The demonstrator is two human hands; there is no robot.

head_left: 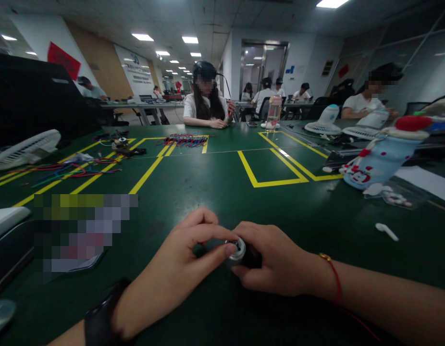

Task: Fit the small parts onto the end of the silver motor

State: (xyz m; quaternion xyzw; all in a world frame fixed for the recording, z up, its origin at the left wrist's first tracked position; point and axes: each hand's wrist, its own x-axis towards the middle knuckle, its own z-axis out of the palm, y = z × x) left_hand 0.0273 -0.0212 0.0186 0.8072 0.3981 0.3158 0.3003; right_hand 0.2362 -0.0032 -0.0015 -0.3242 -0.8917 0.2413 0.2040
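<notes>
Your hands meet over a small round metal part point(238, 250) at the near middle of the green worktop point(215, 182).

Your left hand point(175, 278) pinches its silver rim with fingertips; your right hand point(276, 264) is curled around its dark body. It looks partway handled. The lower half of the part is hidden under your fingers, and a blurred patch lies near left.

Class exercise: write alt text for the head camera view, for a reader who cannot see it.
Two bare hands, left hand and right hand, together hold a small silver and black round part over a green table marked with yellow lines; coloured wires lie farther back.
</notes>
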